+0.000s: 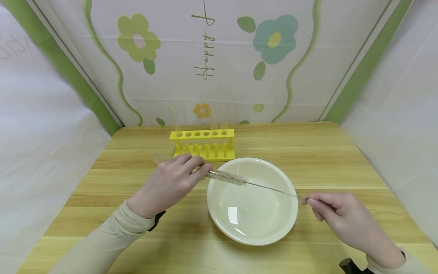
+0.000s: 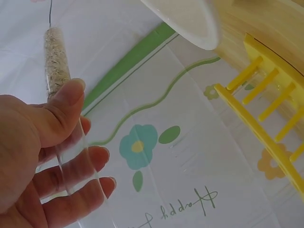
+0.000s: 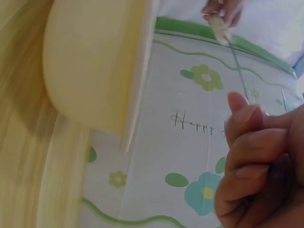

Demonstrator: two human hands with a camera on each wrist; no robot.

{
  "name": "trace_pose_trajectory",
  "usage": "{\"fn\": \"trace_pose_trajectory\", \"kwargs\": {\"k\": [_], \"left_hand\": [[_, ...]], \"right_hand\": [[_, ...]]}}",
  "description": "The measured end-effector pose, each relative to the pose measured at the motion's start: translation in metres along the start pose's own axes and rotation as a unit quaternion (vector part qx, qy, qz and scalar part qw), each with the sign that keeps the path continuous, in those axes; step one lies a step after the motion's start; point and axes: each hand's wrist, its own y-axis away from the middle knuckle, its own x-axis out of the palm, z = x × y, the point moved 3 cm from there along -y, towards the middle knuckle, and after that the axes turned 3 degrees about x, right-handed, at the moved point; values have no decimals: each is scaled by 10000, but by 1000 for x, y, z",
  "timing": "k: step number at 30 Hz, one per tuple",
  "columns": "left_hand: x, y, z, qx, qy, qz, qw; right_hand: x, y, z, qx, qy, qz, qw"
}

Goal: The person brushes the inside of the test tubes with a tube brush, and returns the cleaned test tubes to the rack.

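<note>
My left hand [image 1: 174,182] grips a clear glass test tube [image 2: 90,175], its mouth end pointing right over the bowl. Inside the mouth end sit the pale bristles of a test tube brush [image 1: 227,177]. The brush's thin twisted wire runs right across the bowl to my right hand [image 1: 345,219], which pinches its far end between thumb and forefinger. In the right wrist view, curled fingers [image 3: 249,156] hide the wire's tip. Below the tube and wire stands a white round bowl [image 1: 252,239] with what looks like water in it.
Behind the bowl, a yellow test tube rack [image 1: 202,134] holds several upright clear tubes, one at its left end and others at the right. Wooden tabletop [image 1: 328,163] surrounds the bowl. A patterned cloth [image 1: 226,87] hangs behind, with white sheets at both sides.
</note>
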Motion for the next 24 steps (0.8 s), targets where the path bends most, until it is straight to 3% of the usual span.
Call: {"fn": "trace_pose_trajectory", "kwargs": {"k": [2,3,5,10,13,16,24], "left_hand": [[0,2,1,-34,86,-57,9999],[0,3,2,-48,136,-78,9999],[-1,5,3,-99,216,-48,9997],[-3,9,3,-158,351,22,9993],[-3,10,2,-138,365,10,9992],[-3,10,1,-64,323,-26,9995],[-4,9,-4,68,178,5,9998]], "right_hand": [[2,-4,7,-646,767,-450,9939],[3,-7,12,-1015,1222,-701,9848],[5,-12,21,-1800,2048,-1238,9541],[12,-15,29,-3252,3328,-2196,8575],[14,-12,27,-3648,3665,-2361,8227],[15,-14,29,-3822,3751,-2392,8100],[15,-21,37,-3994,3539,-2375,8117]]}}
